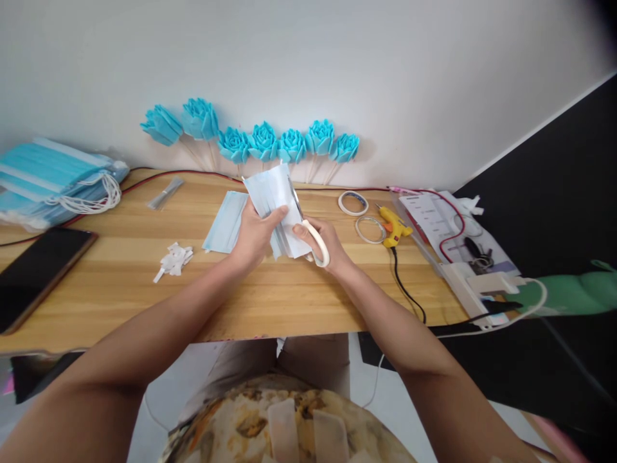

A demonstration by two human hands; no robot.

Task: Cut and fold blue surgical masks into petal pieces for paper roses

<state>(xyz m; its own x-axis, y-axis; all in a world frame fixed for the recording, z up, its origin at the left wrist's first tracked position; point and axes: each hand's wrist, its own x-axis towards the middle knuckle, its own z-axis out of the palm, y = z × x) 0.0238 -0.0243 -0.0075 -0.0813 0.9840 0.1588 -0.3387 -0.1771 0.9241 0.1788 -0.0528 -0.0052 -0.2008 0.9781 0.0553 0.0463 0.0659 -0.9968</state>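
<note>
My left hand [254, 235] grips a light blue face mask sheet [271, 193], held upright above the wooden table [144, 283]. My right hand [324, 245] is closed round the white handles of scissors [315, 241], whose blades run up along the right side of the sheet. Another flat blue mask piece [222, 223] lies on the table just left of my left hand. White scraps [172, 260] lie further left.
Several blue flowers on sticks [263, 141] lean on the wall. A stack of masks [53, 180] and a phone [33, 273] sit at left. Two tape rolls [361, 215], a yellow glue gun [394, 226], cables and a power strip [475, 286] are at right.
</note>
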